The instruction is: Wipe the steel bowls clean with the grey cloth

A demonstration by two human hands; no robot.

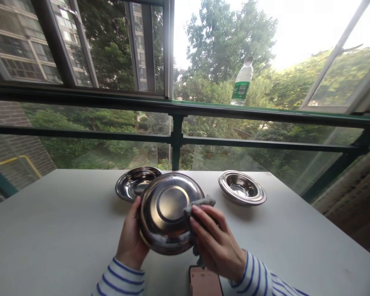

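My left hand [132,234] grips a shiny steel bowl [169,209] by its left edge. The bowl is tilted up over the table, its round underside turned toward me. In my right hand [217,242] is a bunched grey cloth [200,203], pressed against the bowl's right side. Behind the held bowl, and partly covered by it, a second steel bowl [132,183] rests on the table. Farther right sits a wide-rimmed steel bowl [242,188], open side up; whether it is one or a stack I cannot tell.
A white table [64,230] spreads beneath my hands. Close to me lies a phone [205,281], partly hidden by my right hand. Past the far edge runs a dark green railing [126,102] with glass panels. A plastic bottle [243,82] with a green label stands on it.
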